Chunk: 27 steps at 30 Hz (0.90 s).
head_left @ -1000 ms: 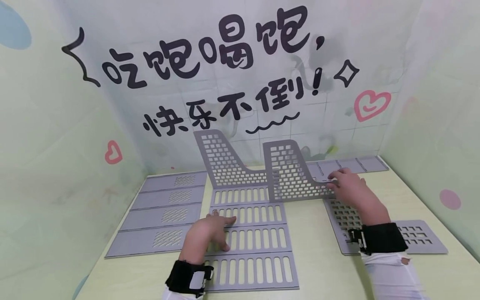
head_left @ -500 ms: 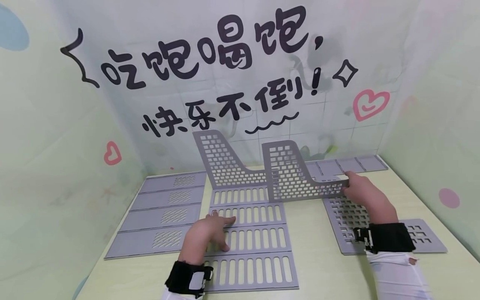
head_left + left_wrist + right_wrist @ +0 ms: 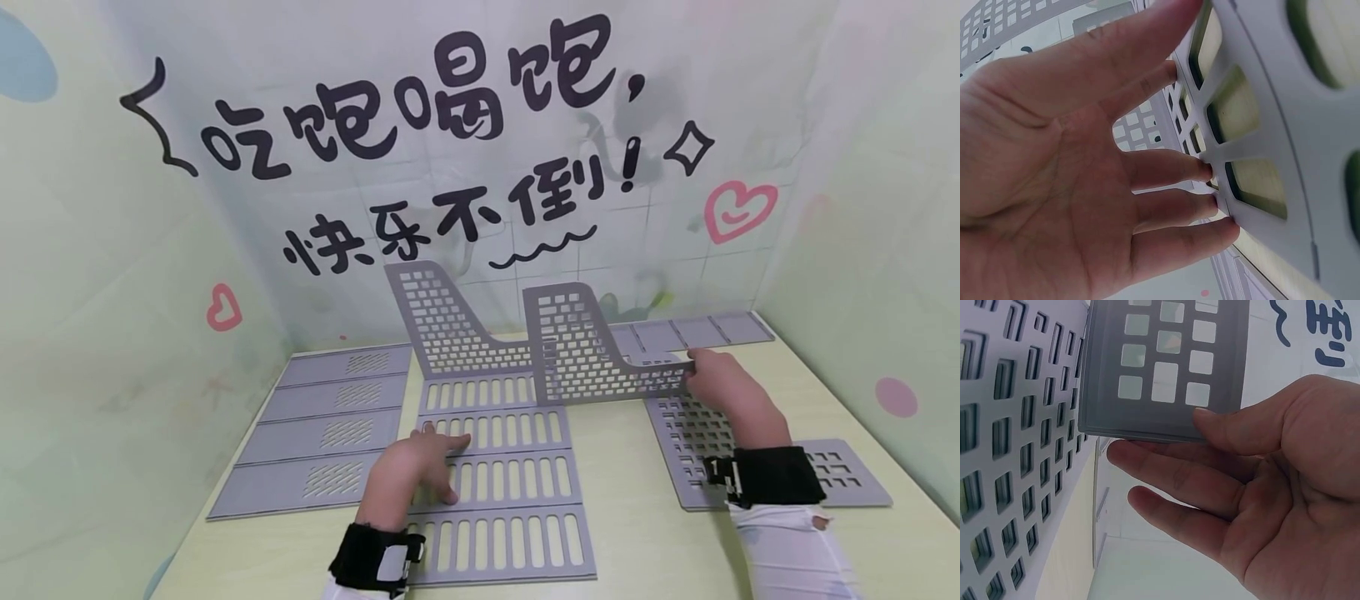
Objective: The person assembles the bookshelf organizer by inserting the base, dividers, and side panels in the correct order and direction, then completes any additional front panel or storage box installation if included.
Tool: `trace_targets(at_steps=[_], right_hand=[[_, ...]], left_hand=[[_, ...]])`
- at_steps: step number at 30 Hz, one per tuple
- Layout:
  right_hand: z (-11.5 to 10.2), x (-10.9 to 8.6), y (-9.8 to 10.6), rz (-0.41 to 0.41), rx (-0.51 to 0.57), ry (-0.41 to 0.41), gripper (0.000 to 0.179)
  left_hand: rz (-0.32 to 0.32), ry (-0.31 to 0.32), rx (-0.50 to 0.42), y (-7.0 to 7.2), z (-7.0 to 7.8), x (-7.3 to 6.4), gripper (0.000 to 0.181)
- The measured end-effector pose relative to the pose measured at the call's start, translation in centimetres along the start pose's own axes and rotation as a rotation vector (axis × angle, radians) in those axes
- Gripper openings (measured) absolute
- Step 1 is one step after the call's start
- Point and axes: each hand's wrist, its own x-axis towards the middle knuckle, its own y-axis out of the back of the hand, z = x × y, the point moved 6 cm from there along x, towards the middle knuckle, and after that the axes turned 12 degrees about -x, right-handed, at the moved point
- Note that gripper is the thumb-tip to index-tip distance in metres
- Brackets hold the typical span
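In the head view my left hand (image 3: 416, 467) rests with extended, spread fingers on a grey slotted panel (image 3: 517, 507) lying flat on the table. The left wrist view shows its fingertips (image 3: 1225, 234) touching the panel's surface. A thin grey L-shaped side panel (image 3: 603, 342) with brick-pattern holes stands upright across the back of the slotted panel. My right hand (image 3: 735, 392) pinches the right end of its low arm. The right wrist view shows the thumb (image 3: 1229, 428) on the panel's edge. Behind it to the left stands a matching upright side panel (image 3: 459, 312).
A flat grey panel (image 3: 258, 483) with hatched vents lies at left. Under and beside my right forearm are flat panels with square holes (image 3: 862, 487). A narrow strip panel (image 3: 731, 329) lies at the back right, against the printed cloth backdrop (image 3: 750, 279).
My right hand has moved a little right, from above the side panel's low arm to its end, and now grips it. The left hand and the upright panels look unmoved.
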Motion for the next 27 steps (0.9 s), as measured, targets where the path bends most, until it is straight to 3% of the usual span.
trace_targets(at_steps=[12, 27], right_hand=[[-0.5, 0.0, 0.1, 0.028, -0.03, 0.018, 0.055], [-1.9, -0.1, -0.3, -0.01, -0.011, 0.016, 0.053]], left_hand=[[0.0, 0.002, -0.006, 0.0, 0.0, 0.0, 0.091], [-0.002, 0.007, 0.008, 0.0, 0.0, -0.1, 0.091]])
